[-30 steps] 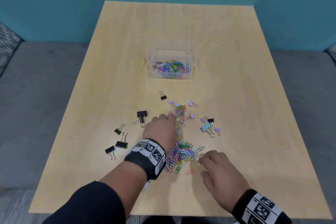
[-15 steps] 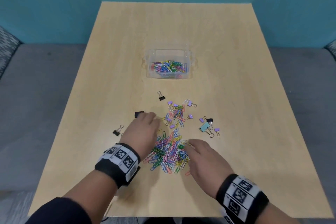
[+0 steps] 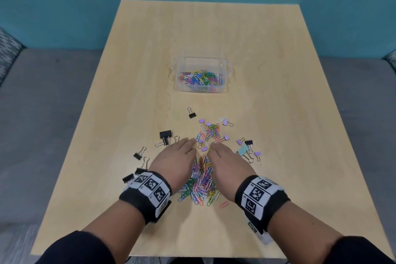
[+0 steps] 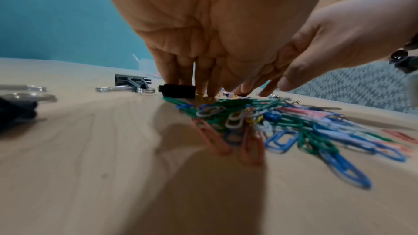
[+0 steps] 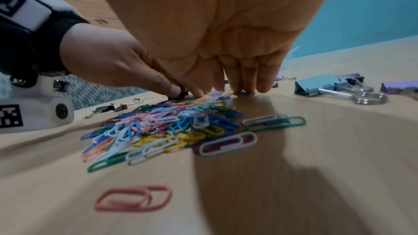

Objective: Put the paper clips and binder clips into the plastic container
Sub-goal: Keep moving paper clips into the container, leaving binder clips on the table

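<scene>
A heap of coloured paper clips (image 3: 200, 184) lies on the wooden table (image 3: 278, 113) between my two hands. My left hand (image 3: 179, 159) and right hand (image 3: 225, 162) flank the heap, fingers straight and together, tips touching the table at its far end. In the wrist views the fingertips (image 4: 211, 92) (image 5: 246, 87) press down beside the clips (image 4: 271, 124) (image 5: 172, 128). More paper clips and purple binder clips (image 3: 211, 133) lie just beyond. The clear plastic container (image 3: 200, 75) stands further back, holding paper clips.
Black binder clips (image 3: 166, 135) (image 3: 139, 154) lie left of my left hand, one small one (image 3: 191, 113) nearer the container. A light-blue binder clip (image 3: 244, 151) (image 5: 316, 85) and small purple ones sit to the right. One pink paper clip (image 5: 133, 198) lies apart, near me.
Both hands have slid forward and closed in on the paper-clip heap from either side, with fingers straightened. The heap is now narrower between them.
</scene>
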### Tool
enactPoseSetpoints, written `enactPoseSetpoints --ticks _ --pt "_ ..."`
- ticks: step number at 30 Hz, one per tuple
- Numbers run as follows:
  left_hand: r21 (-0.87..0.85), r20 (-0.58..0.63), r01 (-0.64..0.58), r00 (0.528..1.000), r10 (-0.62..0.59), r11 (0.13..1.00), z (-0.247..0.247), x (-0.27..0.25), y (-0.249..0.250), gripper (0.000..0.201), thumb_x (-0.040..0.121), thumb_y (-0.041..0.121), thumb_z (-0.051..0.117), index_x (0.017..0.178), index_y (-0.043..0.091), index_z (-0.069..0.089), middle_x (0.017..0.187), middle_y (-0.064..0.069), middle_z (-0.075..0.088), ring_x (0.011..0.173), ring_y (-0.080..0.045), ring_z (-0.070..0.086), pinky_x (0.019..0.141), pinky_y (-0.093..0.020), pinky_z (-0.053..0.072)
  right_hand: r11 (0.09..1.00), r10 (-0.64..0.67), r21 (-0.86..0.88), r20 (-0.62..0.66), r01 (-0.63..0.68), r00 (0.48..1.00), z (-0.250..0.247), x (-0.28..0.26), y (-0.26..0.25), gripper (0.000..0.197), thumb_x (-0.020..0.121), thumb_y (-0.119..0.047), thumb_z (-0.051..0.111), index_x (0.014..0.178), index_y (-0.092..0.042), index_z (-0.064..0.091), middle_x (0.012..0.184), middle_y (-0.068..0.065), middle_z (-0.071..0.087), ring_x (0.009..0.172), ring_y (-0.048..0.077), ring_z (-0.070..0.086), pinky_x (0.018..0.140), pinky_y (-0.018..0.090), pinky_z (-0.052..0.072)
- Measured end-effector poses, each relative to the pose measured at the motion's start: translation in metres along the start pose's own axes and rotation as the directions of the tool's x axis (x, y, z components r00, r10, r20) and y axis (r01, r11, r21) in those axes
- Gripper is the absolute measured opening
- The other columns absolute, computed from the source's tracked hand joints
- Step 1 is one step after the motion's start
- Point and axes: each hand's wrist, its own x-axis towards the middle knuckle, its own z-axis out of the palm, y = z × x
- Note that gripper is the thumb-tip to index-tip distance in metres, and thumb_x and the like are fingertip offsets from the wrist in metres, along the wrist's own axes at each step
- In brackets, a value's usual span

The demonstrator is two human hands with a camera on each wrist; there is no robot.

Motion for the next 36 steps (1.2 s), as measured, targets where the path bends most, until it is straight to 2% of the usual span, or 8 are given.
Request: enactPoseSetpoints --ticks 4,7,18,21,24,27,30,36 --pt "-0.027 -0.018 -0.018 1.000 0.017 0.999 -0.011 0.001 0.002 0.035 0.070 0.007 0.061 0.105 0.004 0.063 0.139 -0.018 0.048 0.126 -0.033 0.049 0.101 -0.043 0.045 1.000 -0.018 -0.009 -0.002 0.018 1.000 0.001 -0.005 -0.001 0.051 0.082 -0.007 0.049 0.133 -0.008 0.040 0.155 0.014 0.022 0.141 0.028 0.020 0.110 0.041 0.030" --pt "-0.003 0.034 -0.055 0.998 0.055 0.998 -0.016 0.009 0.003 0.047 0.079 0.003 0.050 0.126 0.006 0.049 0.155 -0.013 0.021 0.142 -0.029 0.023 0.113 -0.040 0.026 0.999 -0.035 -0.036 -0.001 0.035 0.999 -0.001 -0.002 -0.001 0.051 0.080 -0.007 0.047 0.130 -0.011 0.040 0.156 0.010 0.020 0.140 0.030 0.021 0.102 0.045 0.034" --pt "-0.009 0.060 0.026 0.998 -0.026 1.000 -0.008 -0.013 0.005 0.043 0.055 0.003 0.067 0.098 0.004 0.064 0.128 -0.025 0.056 0.115 -0.038 0.057 0.093 -0.046 0.050 0.997 0.044 -0.071 0.105 -0.036 0.994 0.007 -0.021 -0.011 0.049 0.084 -0.012 0.046 0.130 -0.015 0.032 0.156 0.017 0.009 0.144 0.032 0.007 0.111 0.045 0.023" --pt "-0.078 -0.041 -0.007 0.999 0.004 0.997 -0.010 -0.024 0.019 0.034 0.068 0.008 0.048 0.098 0.007 0.064 0.119 -0.018 0.063 0.108 -0.034 0.061 0.093 -0.042 0.050 0.999 -0.030 -0.019 0.071 0.032 0.997 0.012 -0.031 -0.015 0.047 0.080 -0.011 0.046 0.127 -0.014 0.040 0.152 0.016 0.025 0.141 0.033 0.020 0.108 0.045 0.030" --pt "-0.117 -0.077 0.018 0.997 -0.027 0.993 -0.012 -0.018 0.025 0.051 0.075 0.013 0.029 0.116 0.009 0.059 0.132 -0.014 0.055 0.120 -0.034 0.052 0.099 -0.042 0.045 0.998 -0.065 0.021 0.007 0.065 0.998 0.012 -0.033 -0.010 0.042 0.077 -0.015 0.047 0.119 -0.014 0.048 0.139 0.010 0.044 0.131 0.032 0.038 0.101 0.042 0.040" --pt "-0.066 -0.038 0.047 0.998 -0.050 0.997 -0.017 0.000 0.023 0.056 0.076 0.017 0.039 0.131 0.012 0.050 0.141 -0.010 0.047 0.130 -0.034 0.042 0.105 -0.046 0.039 0.998 -0.039 0.054 -0.053 0.042 0.998 0.010 -0.032 -0.005 0.040 0.074 -0.017 0.048 0.113 -0.016 0.050 0.129 0.007 0.051 0.121 0.030 0.046 0.095 0.040 0.046" --pt "0.019 0.036 0.056 0.998 -0.056 0.998 -0.022 0.009 0.022 0.057 0.077 0.022 0.054 0.133 0.013 0.050 0.140 -0.009 0.047 0.131 -0.035 0.040 0.107 -0.050 0.033 0.998 -0.029 0.053 -0.055 0.032 0.998 0.010 -0.032 -0.003 0.043 0.073 -0.018 0.042 0.115 -0.014 0.051 0.129 0.007 0.052 0.122 0.030 0.047 0.096 0.040 0.045" --pt "0.191 0.117 0.215 0.964 -0.240 0.958 -0.028 0.005 0.002 0.061 0.089 0.024 0.039 0.147 0.009 0.025 0.154 -0.010 0.022 0.141 -0.036 0.013 0.115 -0.053 0.007 0.999 -0.012 0.041 -0.036 0.014 0.999 0.010 -0.032 0.004 0.058 0.073 -0.026 0.019 0.120 -0.012 0.051 0.133 0.009 0.049 0.125 0.031 0.044 0.099 0.044 0.043"
